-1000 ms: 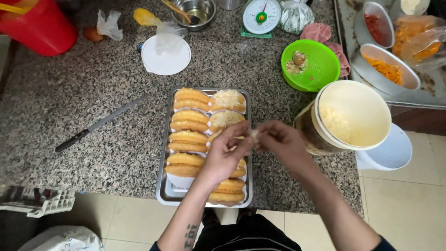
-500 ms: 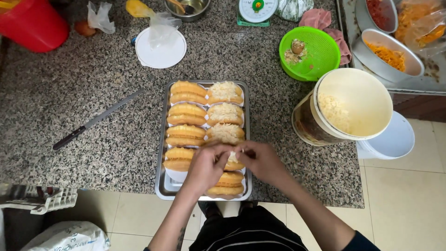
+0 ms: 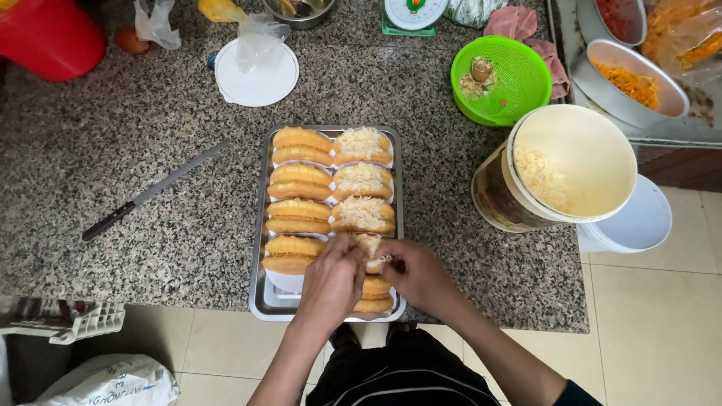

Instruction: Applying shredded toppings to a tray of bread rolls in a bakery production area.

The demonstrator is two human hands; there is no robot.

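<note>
A steel tray (image 3: 259, 297) on the granite counter holds two columns of golden split buns. The three far buns (image 3: 362, 179) of the right column carry pale shredded topping. The left column's buns (image 3: 299, 180) are plain. My left hand (image 3: 332, 280) and my right hand (image 3: 418, 275) meet over the fourth bun (image 3: 369, 245) of the right column, fingers pinched together on it with shreds between them. A fifth bun (image 3: 374, 295) lies partly under my hands.
A cream tub (image 3: 571, 169) of pale shreds stands right of the tray, its white lid (image 3: 639, 225) beside it at the counter's edge. A green basket (image 3: 502, 81), a long knife (image 3: 150, 192), a white lid (image 3: 256, 71), a red container (image 3: 49, 37) and a scale (image 3: 414, 13) surround them.
Both hands have dropped from above the tray's middle down to the fourth bun of the right column. The third right bun now shows topping.
</note>
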